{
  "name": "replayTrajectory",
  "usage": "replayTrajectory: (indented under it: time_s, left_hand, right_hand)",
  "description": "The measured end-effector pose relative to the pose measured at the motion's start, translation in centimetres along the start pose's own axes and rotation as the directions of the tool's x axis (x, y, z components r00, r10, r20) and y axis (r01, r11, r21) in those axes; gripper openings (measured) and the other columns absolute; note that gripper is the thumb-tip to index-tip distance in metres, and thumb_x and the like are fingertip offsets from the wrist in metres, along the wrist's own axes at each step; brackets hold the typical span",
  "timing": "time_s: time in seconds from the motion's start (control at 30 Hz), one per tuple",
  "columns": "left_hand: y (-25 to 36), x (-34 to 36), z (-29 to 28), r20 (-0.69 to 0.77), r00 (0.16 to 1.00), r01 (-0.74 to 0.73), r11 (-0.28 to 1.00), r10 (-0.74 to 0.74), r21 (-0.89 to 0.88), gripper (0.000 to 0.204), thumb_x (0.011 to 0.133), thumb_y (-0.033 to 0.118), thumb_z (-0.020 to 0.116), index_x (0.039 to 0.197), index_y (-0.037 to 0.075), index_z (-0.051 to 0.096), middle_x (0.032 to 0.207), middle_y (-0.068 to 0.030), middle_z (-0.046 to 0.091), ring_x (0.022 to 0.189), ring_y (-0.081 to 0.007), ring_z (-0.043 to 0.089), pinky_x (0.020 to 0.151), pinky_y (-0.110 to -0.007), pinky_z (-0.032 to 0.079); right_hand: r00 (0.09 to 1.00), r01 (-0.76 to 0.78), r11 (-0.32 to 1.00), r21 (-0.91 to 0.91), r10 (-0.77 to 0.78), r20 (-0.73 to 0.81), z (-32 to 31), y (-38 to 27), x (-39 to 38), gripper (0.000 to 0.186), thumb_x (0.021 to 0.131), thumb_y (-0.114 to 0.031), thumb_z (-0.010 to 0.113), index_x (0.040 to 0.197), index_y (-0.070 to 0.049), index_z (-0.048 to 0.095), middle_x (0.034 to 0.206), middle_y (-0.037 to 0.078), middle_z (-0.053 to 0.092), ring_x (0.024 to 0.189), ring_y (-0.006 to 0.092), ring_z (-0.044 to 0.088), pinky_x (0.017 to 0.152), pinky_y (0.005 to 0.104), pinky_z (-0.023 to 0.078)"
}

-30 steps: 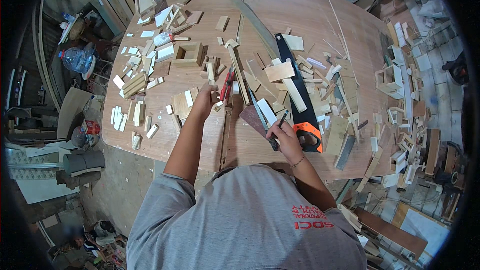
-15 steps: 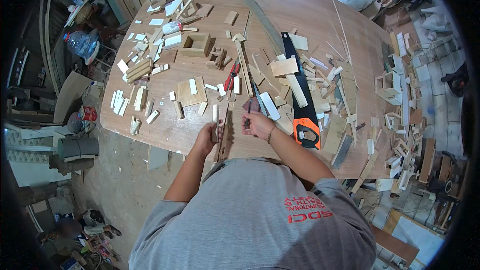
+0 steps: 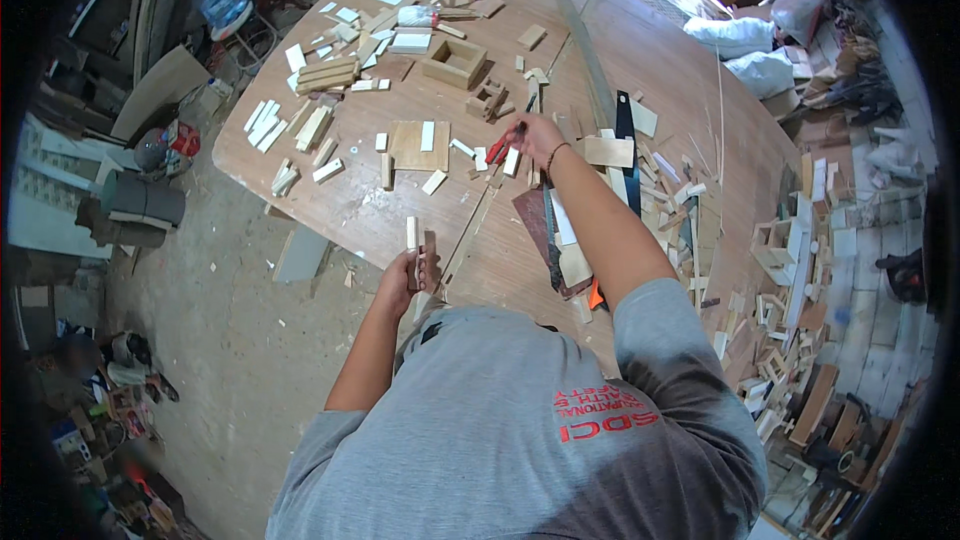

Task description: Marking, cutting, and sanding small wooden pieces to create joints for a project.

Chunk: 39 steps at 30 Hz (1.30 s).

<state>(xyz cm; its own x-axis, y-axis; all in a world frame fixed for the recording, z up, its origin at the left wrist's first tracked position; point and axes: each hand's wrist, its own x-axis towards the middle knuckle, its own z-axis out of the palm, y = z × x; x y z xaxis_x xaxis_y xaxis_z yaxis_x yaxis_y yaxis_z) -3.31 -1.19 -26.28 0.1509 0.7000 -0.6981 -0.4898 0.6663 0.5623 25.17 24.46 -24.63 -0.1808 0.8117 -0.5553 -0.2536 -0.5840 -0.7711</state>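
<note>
My left hand (image 3: 412, 275) is closed around a short pale wooden stick (image 3: 412, 233), upright near the table's front edge. Farther out, my right hand (image 3: 541, 140) has its fingers drawn together on a thin dark pen-like stick (image 3: 531, 101). Right beside those fingertips lies a red-handled hand tool (image 3: 498, 149); whether they touch it, I cannot tell. A small wooden block assembly (image 3: 486, 100) stands just beyond. My right forearm covers much of a handsaw, whose black blade (image 3: 625, 125) and a bit of orange handle (image 3: 596, 294) show.
An open wooden box (image 3: 455, 62) sits toward the back among several pale offcuts. Left of centre lies a flat square board (image 3: 408, 146). A long wooden strip (image 3: 588, 55) runs toward the far edge. More scrap pieces crowd the right side, near a small wooden frame (image 3: 775, 240).
My right hand has moved forward, from near my body to beside the red-handled tool. My left hand still grips the wooden stick. The whole view has turned and shifted somewhat.
</note>
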Motion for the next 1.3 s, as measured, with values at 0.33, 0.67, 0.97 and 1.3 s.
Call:
replayTrajectory:
  time_s: [0.33,0.67,0.97,1.3]
  left_hand:
    - [-1.8,-1.7,-1.6,-0.117,0.992,-0.035,0.994,0.047,0.104,0.027,0.093,0.031,0.045,0.104,0.012,0.060,0.076,0.0031,0.060,0.059,-0.0060,0.050,0.055,-0.024,0.041]
    - [-2.9,-0.3,-1.3,-0.024,0.999,0.034,0.826,-0.024,0.563,0.028,0.090,0.031,0.047,0.087,0.006,0.059,0.064,-0.0010,0.051,0.052,-0.0116,0.047,0.046,-0.026,0.038]
    - [-3.6,-2.2,-2.9,-0.013,0.999,0.046,0.729,-0.051,0.683,0.035,0.088,0.031,0.046,0.087,-0.001,0.060,0.064,-0.0054,0.052,0.053,-0.0139,0.048,0.046,-0.028,0.038]
    - [-6.1,-2.0,-5.5,-0.111,0.989,0.145,0.776,-0.096,0.614,0.035,0.089,0.030,0.047,0.091,-0.001,0.064,0.067,-0.0073,0.059,0.056,-0.0162,0.054,0.050,-0.030,0.044]
  right_hand:
    - [0.666,0.241,0.327,-0.914,-0.740,-0.089,-3.0,9.0,-10.6,0.044,0.079,-0.015,0.061,0.120,-0.003,0.052,0.119,0.019,0.054,0.111,0.0352,0.052,0.094,0.0413,0.042]
    - [0.810,0.105,0.132,-0.986,-0.587,0.008,-5.9,18.8,-23.6,0.051,0.075,-0.015,0.067,0.122,-0.009,0.051,0.105,0.014,0.055,0.101,0.0337,0.052,0.089,0.0441,0.043]
    - [0.839,0.033,0.261,-0.965,-0.532,-0.115,-5.4,18.6,-22.2,0.057,0.075,-0.012,0.064,0.128,-0.003,0.045,0.107,0.021,0.056,0.103,0.0376,0.053,0.089,0.0443,0.045]
    - [0.960,-0.096,0.902,-0.420,-0.026,-0.277,-4.7,19.4,-21.1,0.049,0.081,-0.008,0.053,0.127,-0.001,0.039,0.079,0.011,0.057,0.062,0.0199,0.059,0.049,0.0312,0.046]
